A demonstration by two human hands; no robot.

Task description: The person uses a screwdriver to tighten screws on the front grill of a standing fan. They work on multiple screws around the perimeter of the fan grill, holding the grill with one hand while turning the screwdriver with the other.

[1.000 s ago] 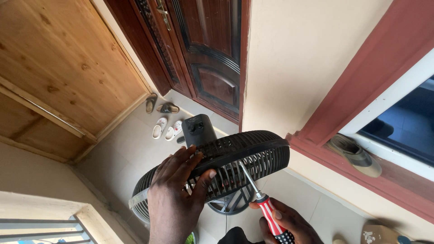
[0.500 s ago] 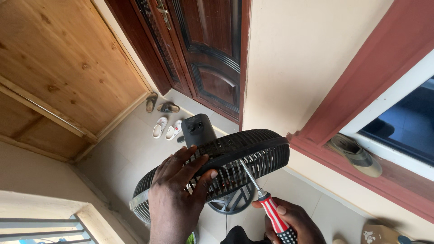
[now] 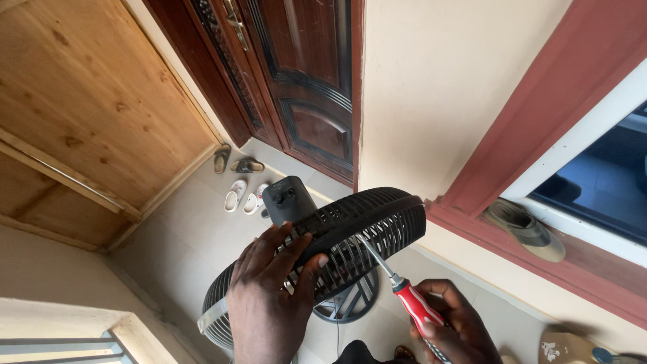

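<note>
The left hand (image 3: 269,307) clamps the near rim of the black fan guard (image 3: 350,236), while the right hand (image 3: 448,330), lower right, grips a red-handled screwdriver (image 3: 404,296) slanting up-left, tip against the grille.

Lighting: bright, even daylight, falling softly across the cream wall (image 3: 438,87) and pale floor tiles (image 3: 175,243). Shadows: faint and diffuse, gathering darkest under the black fan grille (image 3: 364,229) and between the fingers of the left hand (image 3: 266,303). Glare: mild sheen glinting off the dark wooden door (image 3: 303,81) and the screwdriver (image 3: 397,286) shaft. Focus: sharp across most of the frame. Distortion: wide-angle stretching, bending and tilting straight lines toward the edges. Window (image 3: 600,182) reading dim blue.
</note>
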